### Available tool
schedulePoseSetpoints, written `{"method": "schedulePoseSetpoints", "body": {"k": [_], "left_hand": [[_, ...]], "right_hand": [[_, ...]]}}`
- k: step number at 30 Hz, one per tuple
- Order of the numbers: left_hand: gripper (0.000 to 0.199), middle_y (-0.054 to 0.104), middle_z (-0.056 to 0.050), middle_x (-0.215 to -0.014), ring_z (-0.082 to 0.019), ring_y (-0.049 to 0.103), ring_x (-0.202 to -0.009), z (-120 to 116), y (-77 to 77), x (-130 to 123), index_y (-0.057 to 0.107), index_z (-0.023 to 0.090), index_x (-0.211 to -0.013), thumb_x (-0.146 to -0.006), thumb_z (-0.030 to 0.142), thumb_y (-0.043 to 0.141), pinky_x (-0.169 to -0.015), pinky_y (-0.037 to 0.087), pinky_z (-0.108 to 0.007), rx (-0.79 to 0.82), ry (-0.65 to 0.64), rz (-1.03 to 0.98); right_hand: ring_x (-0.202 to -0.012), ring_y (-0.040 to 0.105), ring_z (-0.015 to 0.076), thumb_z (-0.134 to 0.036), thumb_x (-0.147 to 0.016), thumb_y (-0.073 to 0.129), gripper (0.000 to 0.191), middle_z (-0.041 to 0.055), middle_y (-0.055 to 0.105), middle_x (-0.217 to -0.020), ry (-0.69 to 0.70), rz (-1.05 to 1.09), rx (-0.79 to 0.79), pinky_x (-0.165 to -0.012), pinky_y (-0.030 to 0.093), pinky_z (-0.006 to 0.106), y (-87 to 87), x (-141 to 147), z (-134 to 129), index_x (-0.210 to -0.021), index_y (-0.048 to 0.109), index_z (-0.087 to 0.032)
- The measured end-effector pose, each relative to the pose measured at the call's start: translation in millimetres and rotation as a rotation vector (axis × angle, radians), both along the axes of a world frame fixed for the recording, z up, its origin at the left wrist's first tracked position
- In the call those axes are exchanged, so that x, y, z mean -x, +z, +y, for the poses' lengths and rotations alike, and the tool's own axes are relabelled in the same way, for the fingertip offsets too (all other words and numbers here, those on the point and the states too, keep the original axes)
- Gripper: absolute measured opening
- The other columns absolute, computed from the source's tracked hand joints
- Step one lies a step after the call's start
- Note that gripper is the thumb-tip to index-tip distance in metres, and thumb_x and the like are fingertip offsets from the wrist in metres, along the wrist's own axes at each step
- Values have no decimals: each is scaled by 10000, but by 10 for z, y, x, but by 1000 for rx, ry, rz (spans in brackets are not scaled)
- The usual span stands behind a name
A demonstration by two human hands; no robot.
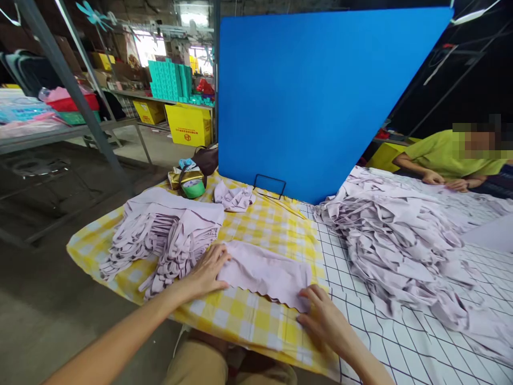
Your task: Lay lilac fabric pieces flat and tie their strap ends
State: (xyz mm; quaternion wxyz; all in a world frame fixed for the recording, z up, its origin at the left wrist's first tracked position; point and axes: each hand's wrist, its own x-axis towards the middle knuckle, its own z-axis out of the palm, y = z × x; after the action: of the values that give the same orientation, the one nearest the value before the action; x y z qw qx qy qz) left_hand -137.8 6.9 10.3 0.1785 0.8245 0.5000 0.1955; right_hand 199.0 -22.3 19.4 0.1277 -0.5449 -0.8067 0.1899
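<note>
A flat piece of pale lilac fabric (264, 272) with a wavy near edge lies on the yellow checked tablecloth in front of me. My left hand (210, 270) rests at its left end, fingers and thumb spread apart. At the opposite end, my right hand (323, 315) touches the corner with its fingers and thumb apart. Just beyond my left hand sits a neat stack of lilac fabric pieces (172, 219) with strap-like strips hanging from it. A small crumpled lilac piece (233, 196) lies farther back.
A tall blue panel (320, 101) stands behind the checked tablecloth (256, 321). To the right, a large loose heap of lilac fabric (401, 230) covers a white gridded cloth (360, 331). A person in a yellow-green shirt (435, 152) works beyond it. A green tape roll (193, 188) sits back left.
</note>
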Motion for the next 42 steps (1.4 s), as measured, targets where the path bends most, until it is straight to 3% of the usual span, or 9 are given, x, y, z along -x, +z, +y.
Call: {"method": "schedulePoseSetpoints", "body": {"k": [6,13,16,20,24,28,32,38,42], "left_hand": [[108,506,-45,-951,-216,475,-923,-75,-73,0,488,178,-843,-784,88,478,-826,400,-359,-29,-32,247],[118,513,4,-714,-137,480,-671,-384,390,-397,445,173,-707,-734,58,449,-622,367,-246,86,30,-23],[102,510,29,-682,-105,472,-628,-548,504,-705,463,176,-701,-796,147,485,-582,345,-214,139,-106,-158],[132,560,8,-837,-124,519,-772,-536,348,-1032,541,188,-794,-834,314,549,-694,400,-209,159,-300,-130],[192,526,-37,-1036,-170,494,-962,-364,82,-1043,535,191,-991,-812,244,579,-877,398,-274,101,-88,-87],[236,516,-67,-1048,-215,478,-1003,-227,-34,-901,518,170,-1011,-798,249,583,-888,402,-349,126,88,15],[85,568,-61,-975,-213,518,-955,-131,-18,-907,535,163,-900,-835,169,481,-802,422,-321,182,-14,135],[285,631,-116,-909,-226,607,-818,-268,229,-883,562,119,-954,-790,38,343,-693,431,-309,277,78,356],[164,639,-84,-741,-235,620,-727,-556,422,-701,601,156,-751,-748,121,441,-597,426,-279,414,-202,404]], "right_hand": [[-783,568,198,-244,-875,398,182,46,583,-831,2,-38,-242,-640,475,304,-173,52,34,-774,550,-234],[-526,520,124,-384,-851,457,231,26,576,-742,-303,279,-407,-520,427,257,368,98,302,-741,557,-207],[-523,558,133,-439,-828,445,267,15,575,-707,-455,393,-293,-532,450,266,478,149,525,-757,549,-204],[-639,611,196,-448,-767,430,319,104,587,-951,-472,253,-237,-583,466,341,264,123,671,-844,583,-179],[-727,595,232,-456,-766,408,397,130,565,-1044,-511,127,-239,-603,454,362,-6,-91,341,-993,564,-169],[-652,564,200,-541,-817,375,388,51,597,-757,-584,153,-97,-609,438,317,-155,-161,-231,-813,566,-204],[-629,537,214,-594,-801,391,435,37,559,-639,-511,59,-82,-586,388,322,-326,96,-549,-606,496,-220],[-647,525,211,-457,-843,363,362,37,538,-651,-440,76,-191,-610,361,324,-372,423,-519,-590,457,-215],[-589,485,165,-427,-836,401,322,11,495,-649,-383,304,-68,-573,368,280,-194,455,-536,-595,421,-214]]}}
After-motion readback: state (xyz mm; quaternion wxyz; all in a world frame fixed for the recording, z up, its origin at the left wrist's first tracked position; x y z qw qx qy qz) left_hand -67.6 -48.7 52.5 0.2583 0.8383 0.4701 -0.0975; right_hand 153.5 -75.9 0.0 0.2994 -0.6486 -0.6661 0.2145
